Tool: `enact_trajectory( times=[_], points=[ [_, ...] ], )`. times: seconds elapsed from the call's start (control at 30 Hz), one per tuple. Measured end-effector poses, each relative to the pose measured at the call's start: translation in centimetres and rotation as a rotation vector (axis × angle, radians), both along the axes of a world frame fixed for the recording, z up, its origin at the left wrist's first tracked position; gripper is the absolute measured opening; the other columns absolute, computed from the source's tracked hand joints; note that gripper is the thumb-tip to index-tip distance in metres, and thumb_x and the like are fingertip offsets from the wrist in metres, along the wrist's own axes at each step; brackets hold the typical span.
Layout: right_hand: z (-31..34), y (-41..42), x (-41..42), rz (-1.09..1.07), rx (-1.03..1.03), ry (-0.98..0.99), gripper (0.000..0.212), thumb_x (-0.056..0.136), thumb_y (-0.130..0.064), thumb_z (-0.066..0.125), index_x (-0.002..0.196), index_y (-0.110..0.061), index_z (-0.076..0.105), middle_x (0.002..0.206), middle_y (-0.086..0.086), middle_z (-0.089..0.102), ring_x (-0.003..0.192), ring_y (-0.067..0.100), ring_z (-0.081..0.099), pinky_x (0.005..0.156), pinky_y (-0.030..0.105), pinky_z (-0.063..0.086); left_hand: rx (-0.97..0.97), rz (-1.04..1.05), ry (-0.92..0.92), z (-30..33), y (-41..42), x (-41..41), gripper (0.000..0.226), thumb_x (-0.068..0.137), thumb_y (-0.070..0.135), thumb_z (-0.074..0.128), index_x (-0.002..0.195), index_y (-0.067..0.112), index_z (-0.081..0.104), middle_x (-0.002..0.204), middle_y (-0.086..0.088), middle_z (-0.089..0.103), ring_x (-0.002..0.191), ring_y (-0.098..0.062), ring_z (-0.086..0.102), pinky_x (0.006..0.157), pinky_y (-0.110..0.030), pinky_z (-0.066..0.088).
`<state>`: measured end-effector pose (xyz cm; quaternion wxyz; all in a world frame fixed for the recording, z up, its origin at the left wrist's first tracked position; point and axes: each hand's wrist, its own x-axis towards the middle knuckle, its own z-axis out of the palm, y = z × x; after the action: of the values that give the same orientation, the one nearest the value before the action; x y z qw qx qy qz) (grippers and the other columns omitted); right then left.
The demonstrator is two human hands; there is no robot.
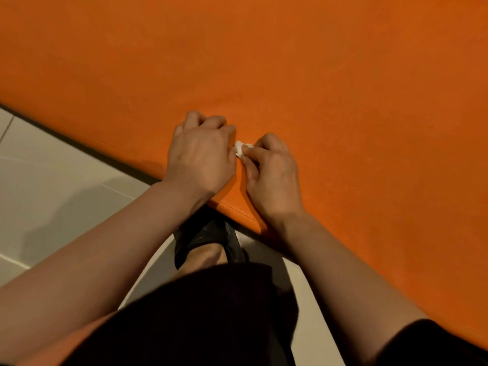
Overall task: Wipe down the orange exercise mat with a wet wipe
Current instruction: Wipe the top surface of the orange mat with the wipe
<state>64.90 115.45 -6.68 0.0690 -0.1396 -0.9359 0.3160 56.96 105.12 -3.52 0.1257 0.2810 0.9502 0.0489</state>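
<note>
Both hands meet over the orange mat [290, 75] near its front edge, left hand [202, 154] and right hand [272, 170] pinching a small white wet wipe [239, 149] between them (bunched, limp, surely tearable); better gripped by its corners.

indoor room, pale floor tiles [52, 165], orange exercise mat [290, 75]

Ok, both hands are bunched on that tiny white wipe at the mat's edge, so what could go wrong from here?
The small white wet wipe is wadded between the left hand and right hand, so it may wipe little per pass. Most of the orange exercise mat lies far ahead; reaching it could bring the black shoe onto the edge.
</note>
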Motion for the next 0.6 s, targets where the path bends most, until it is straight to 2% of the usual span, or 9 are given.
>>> enact_trajectory(
  times=[0.1, 0.2, 0.27, 0.33, 0.43, 0.53, 0.6],
  points=[
    [-0.8, 3.5, 2.0, -0.142, 0.041, -0.054, 0.014, 0.089, -0.006, 0.061, 0.091, -0.001, 0.074, 0.084, 0.009, 0.055, 0.081, 0.029, 0.052, 0.062, 0.024, 0.027, -0.068, -0.041, -0.045, -0.1, 0.4, -1.2, 0.043, 0.096, 0.035, 0.048, 0.136, 0.02, 0.051, 0.147, -0.002, 0.043, 0.129, -0.028, 0.034, 0.1, -0.042, 0.033],
    [-0.6, 4.0, 1.6, -0.322, 0.038, -0.105, 0.014, 0.089, -0.005, 0.06, 0.09, 0.001, 0.073, 0.087, 0.013, 0.056, 0.083, 0.032, 0.054, 0.062, 0.021, 0.022, -0.08, -0.058, -0.045, -0.3, 1.0, -2.0, 0.044, 0.096, 0.036, 0.048, 0.137, 0.02, 0.05, 0.147, -0.003, 0.042, 0.13, -0.027, 0.034, 0.103, -0.041, 0.032],
    [-0.4, 2.4, -0.5, -0.281, 0.006, -0.117, 0.017, 0.09, -0.006, 0.058, 0.097, -0.001, 0.072, 0.093, 0.015, 0.059, 0.087, 0.033, 0.056, 0.067, 0.021, 0.026, -0.052, -0.056, -0.045, -0.4, 1.6, -2.2, 0.042, 0.094, 0.033, 0.05, 0.133, 0.017, 0.053, 0.143, -0.005, 0.047, 0.127, -0.029, 0.038, 0.102, -0.042, 0.035],
    [-0.1, 0.9, -2.0, -0.138, -0.047, -0.077, 0.017, 0.091, -0.008, 0.058, 0.1, -0.004, 0.071, 0.094, 0.014, 0.06, 0.087, 0.03, 0.056, 0.07, 0.026, 0.033, -0.022, -0.044, -0.047, -0.5, 2.0, -2.4, 0.039, 0.092, 0.028, 0.051, 0.128, 0.015, 0.057, 0.137, -0.006, 0.051, 0.124, -0.03, 0.04, 0.099, -0.042, 0.038],
    [-0.8, 3.0, -1.6, -0.072, -0.001, -0.09, 0.012, 0.089, -0.01, 0.061, 0.09, -0.004, 0.071, 0.09, 0.012, 0.058, 0.088, 0.029, 0.054, 0.068, 0.031, 0.035, -0.021, -0.059, -0.063, -0.7, 2.2, -2.8, 0.039, 0.093, 0.029, 0.052, 0.13, 0.017, 0.057, 0.137, -0.005, 0.052, 0.123, -0.029, 0.041, 0.099, -0.043, 0.04],
    [-1.0, 6.6, 0.3, -0.285, 0.087, -0.109, 0.013, 0.087, -0.009, 0.062, 0.088, -0.003, 0.073, 0.091, 0.009, 0.057, 0.091, 0.028, 0.052, 0.065, 0.021, 0.024, -0.01, -0.064, -0.06, -1.1, 2.1, -3.2, 0.038, 0.094, 0.03, 0.054, 0.128, 0.016, 0.057, 0.134, -0.005, 0.054, 0.119, -0.029, 0.043, 0.097, -0.043, 0.041],
    [-1.0, 6.4, -0.3, -0.39, 0.082, -0.115, 0.015, 0.089, -0.008, 0.06, 0.089, 0.0, 0.073, 0.092, 0.011, 0.058, 0.089, 0.028, 0.053, 0.066, 0.024, 0.029, 0.016, -0.057, -0.042, -1.2, 2.5, -3.4, 0.035, 0.092, 0.028, 0.056, 0.124, 0.013, 0.059, 0.128, -0.007, 0.057, 0.115, -0.03, 0.046, 0.095, -0.043, 0.042]
  ],
)
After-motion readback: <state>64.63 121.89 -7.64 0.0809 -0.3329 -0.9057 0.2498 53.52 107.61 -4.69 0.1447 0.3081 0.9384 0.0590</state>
